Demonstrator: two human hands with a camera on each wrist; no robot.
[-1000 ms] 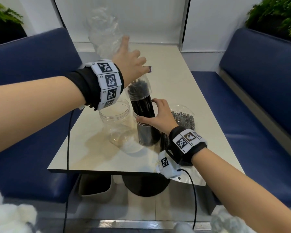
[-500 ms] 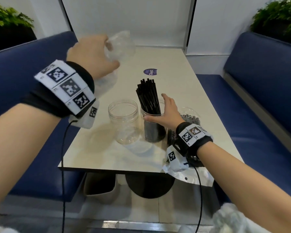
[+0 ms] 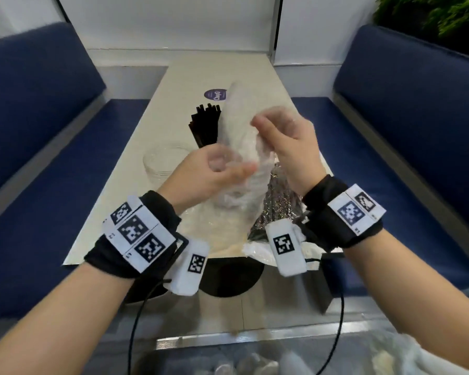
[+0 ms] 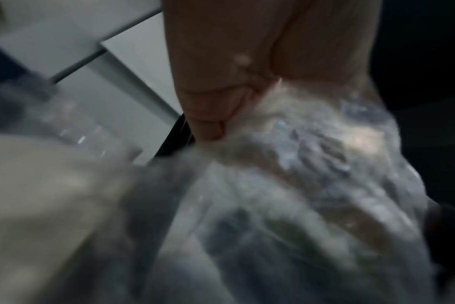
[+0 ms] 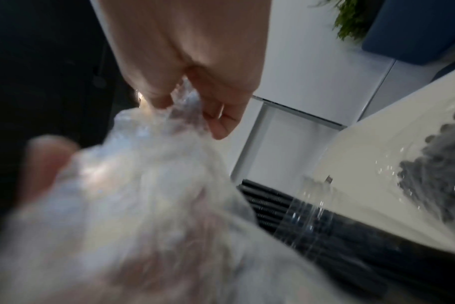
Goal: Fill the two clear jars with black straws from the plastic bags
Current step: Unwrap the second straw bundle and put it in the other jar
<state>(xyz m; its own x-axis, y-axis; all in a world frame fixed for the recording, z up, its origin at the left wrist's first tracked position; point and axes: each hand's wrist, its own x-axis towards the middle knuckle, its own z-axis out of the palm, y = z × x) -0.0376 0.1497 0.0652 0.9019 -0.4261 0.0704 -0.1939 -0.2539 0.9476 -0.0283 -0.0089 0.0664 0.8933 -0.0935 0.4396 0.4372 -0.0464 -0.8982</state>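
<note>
bag: empty, crumpled, held over table; long axis runs near-to-far, far end up
left hand: fingers pinch bag's near part
right hand: fingers curled, gripping bag higher
full bag: lies under right wrist, partly hidden
jar: blurry
straws: upright, their jar hidden by bag

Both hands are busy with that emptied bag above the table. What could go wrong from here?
The empty plastic bag, gripped by the left hand and right hand, hangs right beside the straws sticking out of the filled jar; a swing might tip it. It also hides the empty jar from the head view.
</note>
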